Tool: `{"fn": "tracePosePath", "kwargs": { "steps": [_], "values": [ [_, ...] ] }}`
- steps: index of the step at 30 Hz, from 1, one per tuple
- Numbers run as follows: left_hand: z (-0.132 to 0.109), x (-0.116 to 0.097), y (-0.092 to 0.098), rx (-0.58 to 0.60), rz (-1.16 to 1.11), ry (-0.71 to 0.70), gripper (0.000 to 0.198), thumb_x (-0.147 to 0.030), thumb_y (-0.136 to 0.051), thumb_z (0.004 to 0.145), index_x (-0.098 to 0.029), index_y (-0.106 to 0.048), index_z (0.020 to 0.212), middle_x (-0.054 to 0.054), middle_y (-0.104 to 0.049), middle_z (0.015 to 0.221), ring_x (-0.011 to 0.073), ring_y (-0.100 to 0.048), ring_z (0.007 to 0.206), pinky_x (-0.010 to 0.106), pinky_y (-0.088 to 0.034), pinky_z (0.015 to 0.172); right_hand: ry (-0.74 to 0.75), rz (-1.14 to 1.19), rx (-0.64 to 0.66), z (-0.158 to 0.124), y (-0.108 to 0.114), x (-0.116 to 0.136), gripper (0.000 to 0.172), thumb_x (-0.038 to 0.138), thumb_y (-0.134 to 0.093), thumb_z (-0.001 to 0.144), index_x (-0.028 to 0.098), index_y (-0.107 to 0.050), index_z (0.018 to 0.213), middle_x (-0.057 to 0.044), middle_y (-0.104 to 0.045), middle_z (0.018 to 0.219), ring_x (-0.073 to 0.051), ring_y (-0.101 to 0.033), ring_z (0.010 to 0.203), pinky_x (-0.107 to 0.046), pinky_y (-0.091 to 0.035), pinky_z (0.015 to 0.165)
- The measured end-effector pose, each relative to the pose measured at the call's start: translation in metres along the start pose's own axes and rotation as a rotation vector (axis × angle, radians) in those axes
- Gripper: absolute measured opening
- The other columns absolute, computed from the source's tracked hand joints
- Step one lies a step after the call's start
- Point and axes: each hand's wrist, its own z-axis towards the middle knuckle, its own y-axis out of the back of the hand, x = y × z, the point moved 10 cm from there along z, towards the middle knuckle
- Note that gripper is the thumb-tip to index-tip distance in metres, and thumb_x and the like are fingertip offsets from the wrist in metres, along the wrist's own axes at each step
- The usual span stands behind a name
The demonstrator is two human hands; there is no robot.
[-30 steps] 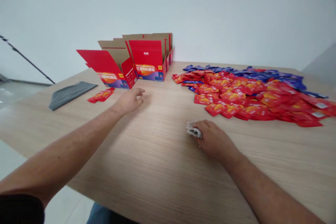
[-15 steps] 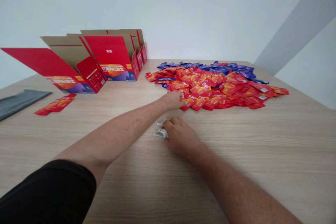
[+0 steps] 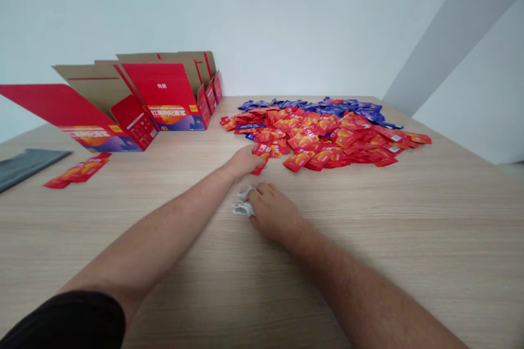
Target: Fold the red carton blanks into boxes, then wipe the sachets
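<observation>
My left hand (image 3: 244, 162) reaches the near edge of the pile of red sachets (image 3: 323, 144) and is closed on a red sachet (image 3: 261, 150), and another red sachet (image 3: 258, 170) shows just under the fingers. My right hand (image 3: 273, 212) lies on the table, curled over a crumpled white tissue (image 3: 243, 207), which sticks out past the fingers. Blue sachets (image 3: 311, 107) lie along the far side of the red pile.
Open red cardboard cartons (image 3: 164, 95) stand at the far left of the wooden table (image 3: 368, 240). A few red sachets (image 3: 77, 173) lie in front of them, next to a grey cloth (image 3: 28, 167). A white wall runs behind the table.
My view has swung left and steadied since the earliest frame. My left hand has moved from the table's middle to the pile and closed on a sachet. My right hand stays on the tissue.
</observation>
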Motion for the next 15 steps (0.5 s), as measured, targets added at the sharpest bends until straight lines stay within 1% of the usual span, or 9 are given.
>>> {"fn": "tracePosePath", "kwargs": {
  "steps": [3, 5, 7, 8, 10, 12, 13, 14, 15],
  "values": [
    [-0.040, 0.020, 0.029, -0.010, -0.257, 0.046, 0.045, -0.017, -0.061, 0.078, -0.018, -0.055, 0.122, 0.010, -0.077, 0.100, 0.0214, -0.076, 0.085, 0.035, -0.062, 0.077, -0.016, 0.020, 0.054, -0.001, -0.003, 0.000, 0.025, 0.019, -0.061, 0.093, 0.011, -0.069, 0.115, -0.016, -0.070, 0.114, -0.027, -0.062, 0.110, -0.038, -0.048, 0.098],
    [-0.069, 0.037, 0.046, -0.037, -0.598, 0.126, 0.052, -0.012, -0.064, 0.070, -0.019, -0.055, 0.121, 0.009, -0.076, 0.100, 0.0217, -0.077, 0.083, 0.037, -0.063, 0.076, -0.042, 0.032, 0.061, -0.001, -0.001, -0.007, 0.025, 0.014, -0.056, 0.093, 0.012, -0.069, 0.114, -0.016, -0.071, 0.112, -0.026, -0.062, 0.107, -0.037, -0.048, 0.097],
    [-0.096, 0.052, 0.058, -0.074, -0.793, 0.193, 0.055, -0.008, -0.067, 0.067, -0.021, -0.057, 0.119, 0.007, -0.076, 0.100, 0.0217, -0.076, 0.079, 0.037, -0.064, 0.073, -0.091, 0.023, 0.030, 0.000, 0.007, -0.020, 0.026, 0.012, -0.053, 0.093, 0.011, -0.068, 0.114, -0.017, -0.070, 0.111, -0.027, -0.062, 0.107, -0.038, -0.048, 0.097],
    [-0.108, 0.058, 0.061, -0.088, -0.841, 0.223, 0.054, -0.009, -0.069, 0.068, -0.022, -0.057, 0.119, 0.007, -0.076, 0.100, 0.0216, -0.076, 0.078, 0.038, -0.064, 0.072, -0.133, 0.025, -0.017, 0.000, 0.015, -0.030, 0.026, 0.012, -0.052, 0.093, 0.010, -0.068, 0.114, -0.018, -0.069, 0.111, -0.028, -0.062, 0.107, -0.040, -0.048, 0.097],
    [-0.129, 0.065, 0.055, -0.091, -0.906, 0.283, 0.045, -0.017, -0.071, 0.078, -0.023, -0.057, 0.121, 0.007, -0.077, 0.099, 0.0220, -0.076, 0.074, 0.039, -0.064, 0.069, -0.226, 0.064, -0.196, -0.003, 0.039, -0.046, 0.026, 0.014, -0.053, 0.093, 0.011, -0.066, 0.115, -0.019, -0.068, 0.113, -0.030, -0.060, 0.109, -0.042, -0.048, 0.098],
    [-0.145, 0.068, 0.035, -0.043, -0.972, 0.352, 0.032, -0.035, -0.065, 0.092, -0.021, -0.060, 0.121, 0.010, -0.077, 0.097, 0.0231, -0.075, 0.070, 0.039, -0.063, 0.065, -0.240, 0.133, -0.428, -0.012, 0.065, -0.047, 0.025, 0.016, -0.055, 0.093, 0.014, -0.065, 0.115, -0.017, -0.067, 0.113, -0.030, -0.059, 0.110, -0.043, -0.048, 0.100],
    [-0.150, 0.066, 0.023, -0.013, -1.006, 0.380, 0.033, -0.044, -0.059, 0.097, -0.019, -0.062, 0.119, 0.012, -0.077, 0.095, 0.0235, -0.075, 0.068, 0.039, -0.062, 0.062, -0.203, 0.163, -0.524, -0.018, 0.075, -0.040, 0.025, 0.016, -0.056, 0.092, 0.016, -0.064, 0.115, -0.016, -0.067, 0.113, -0.030, -0.058, 0.111, -0.044, -0.048, 0.101],
    [-0.154, 0.064, 0.011, 0.013, -1.048, 0.396, 0.038, -0.050, -0.051, 0.101, -0.018, -0.064, 0.116, 0.013, -0.077, 0.093, 0.0234, -0.074, 0.067, 0.038, -0.062, 0.062, -0.139, 0.181, -0.582, -0.023, 0.079, -0.027, 0.025, 0.015, -0.058, 0.091, 0.017, -0.064, 0.115, -0.015, -0.067, 0.113, -0.030, -0.057, 0.112, -0.044, -0.048, 0.101],
    [-0.156, 0.060, 0.002, 0.029, -1.096, 0.393, 0.044, -0.053, -0.044, 0.103, -0.017, -0.066, 0.113, 0.012, -0.076, 0.090, 0.0225, -0.074, 0.067, 0.036, -0.061, 0.063, -0.054, 0.189, -0.598, -0.025, 0.079, -0.010, 0.024, 0.015, -0.059, 0.090, 0.018, -0.064, 0.114, -0.014, -0.067, 0.113, -0.029, -0.057, 0.111, -0.044, -0.048, 0.101]
  ]
}}
